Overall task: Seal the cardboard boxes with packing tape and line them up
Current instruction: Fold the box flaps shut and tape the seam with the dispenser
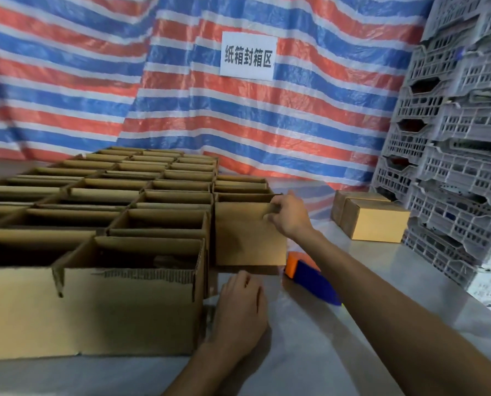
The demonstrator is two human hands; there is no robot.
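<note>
Brown cardboard box (250,241): near end of rightmost row on grey surface (381,281). Right hand (288,215) pinches its top edge; left hand (242,307) rests relaxed, empty. Risk: one-handed pull may tear cardboard or tip box.

Packing area: open cardboard boxes (164,192) are crowding a table (381,281), a striped tarp (67,81) and sign (248,55) hanging behind it, plastic crates (452,138) towering beside it.
</note>
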